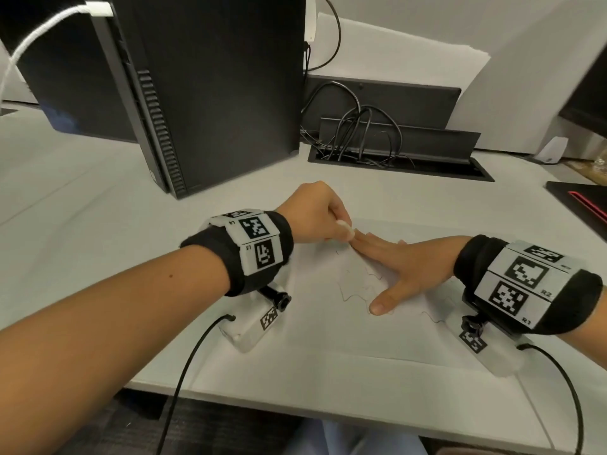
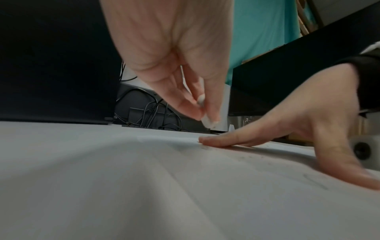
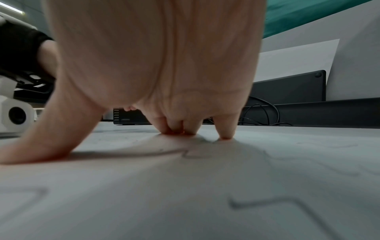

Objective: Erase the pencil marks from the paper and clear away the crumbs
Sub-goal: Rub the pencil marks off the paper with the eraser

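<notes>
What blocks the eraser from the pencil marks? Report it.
Partly the right hand. It lies flat on the paper, its fingers right beside the eraser pinched in the left hand, and it covers some pencil marks. Marks between thumb and fingers look reachable.

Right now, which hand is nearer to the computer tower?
Left. The left hand, pinching the eraser, sits just in front of the computer tower; the right hand lies flat on the paper, farther away.
</notes>
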Demonstrator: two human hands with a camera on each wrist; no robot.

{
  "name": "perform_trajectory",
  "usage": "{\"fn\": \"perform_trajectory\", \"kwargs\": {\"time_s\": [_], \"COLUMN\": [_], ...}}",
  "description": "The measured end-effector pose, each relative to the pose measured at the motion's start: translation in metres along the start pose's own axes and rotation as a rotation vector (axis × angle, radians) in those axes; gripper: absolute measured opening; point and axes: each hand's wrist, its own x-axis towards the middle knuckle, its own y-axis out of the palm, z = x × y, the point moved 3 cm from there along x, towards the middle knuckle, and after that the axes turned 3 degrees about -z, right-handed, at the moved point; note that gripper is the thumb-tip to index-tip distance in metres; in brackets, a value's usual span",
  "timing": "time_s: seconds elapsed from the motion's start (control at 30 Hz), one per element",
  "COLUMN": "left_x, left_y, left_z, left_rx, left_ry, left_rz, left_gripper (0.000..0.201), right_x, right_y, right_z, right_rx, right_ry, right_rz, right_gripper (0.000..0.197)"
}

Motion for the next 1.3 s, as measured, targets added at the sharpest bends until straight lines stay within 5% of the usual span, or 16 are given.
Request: {"fn": "perform_trajectory", "kwargs": {"time_s": [0.3,0.43,0.57,0.7,0.83,0.97,1.03,1.3], "left_x": [-0.013,-0.007,-0.012,-0.005,-0.009,-0.002,-0.004,0.000], "left_y": [0.013,0.005,0.014,0.010,0.020,0.015,0.019,0.023], "left_z": [0.000,0.005,-0.003,-0.003,-0.009,-0.006,-0.007,-0.013], "left_rx": [0.011,0.054,0.052,0.089,0.059,0.088,0.071,0.094], "left_ry": [-0.059,-0.058,-0.026,-0.008,0.010,0.017,0.005,0.014], "left_rz": [0.347,0.204,0.294,0.197,0.301,0.201,0.257,0.203], "left_gripper": [0.013,0.018,0.016,0.019,0.015,0.018,0.016,0.013], "right_x": [-0.004,-0.005,-0.005,-0.002,0.004,0.006,0.006,0.004], "right_y": [-0.002,-0.002,-0.001,-0.001,0.000,0.001,0.001,0.000], "right_z": [0.004,0.005,0.004,0.002,-0.002,-0.005,-0.004,-0.003], "right_rx": [-0.025,-0.029,-0.023,-0.019,0.003,0.003,0.006,0.040], "right_ry": [0.047,0.060,0.054,0.048,-0.012,-0.010,-0.038,-0.051], "right_rz": [0.034,0.044,0.038,0.029,0.013,0.017,0.011,-0.016], "right_gripper": [0.111,0.111,0.111,0.112,0.123,0.122,0.125,0.107]}}
